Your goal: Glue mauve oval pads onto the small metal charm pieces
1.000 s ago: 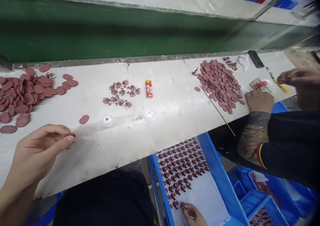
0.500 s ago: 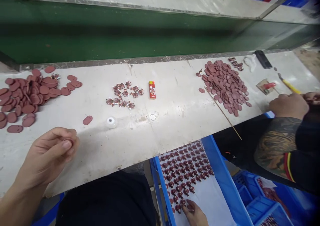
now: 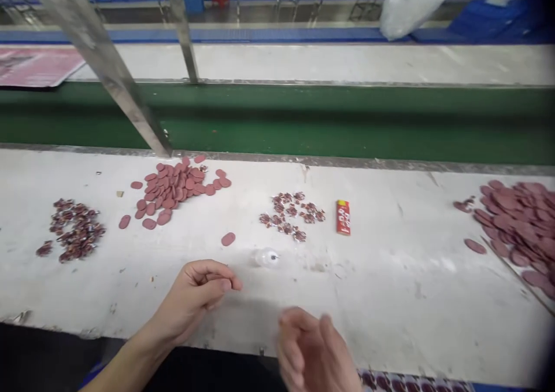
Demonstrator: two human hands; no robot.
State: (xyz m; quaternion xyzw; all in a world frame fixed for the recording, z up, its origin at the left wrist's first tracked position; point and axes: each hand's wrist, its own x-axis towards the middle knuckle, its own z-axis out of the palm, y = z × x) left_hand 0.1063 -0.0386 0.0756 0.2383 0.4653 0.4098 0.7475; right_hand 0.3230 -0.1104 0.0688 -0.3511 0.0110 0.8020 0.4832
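My left hand (image 3: 202, 294) is above the near part of the white table, thumb and fingertips pinched together. What they hold, if anything, is hidden. Lower right of it, my right hand (image 3: 310, 348) is slightly blurred, thumb apart from half-curled fingers, with nothing visible in it. A single reddish-brown oval disc (image 3: 228, 239) with small holes lies just beyond my left hand. Between and beyond the hands is a small round whitish clear piece with a dark centre (image 3: 269, 257). Farther back lie small shiny brown-and-silver parts (image 3: 288, 211) in a loose cluster.
A pile of oval discs (image 3: 171, 189) lies back left, with more shiny parts (image 3: 78, 230) farther left. A red packet with a yellow end (image 3: 343, 217) is right of centre. Another disc pile (image 3: 520, 218) and a thin stick (image 3: 515, 270) are at right. Filled rows (image 3: 403, 383) show below the table edge.
The view has swung left and up, so the co-worker's arm has left it. My right hand has come up from the blue tray to the table, its fingers now empty. My left hand stays pinched.
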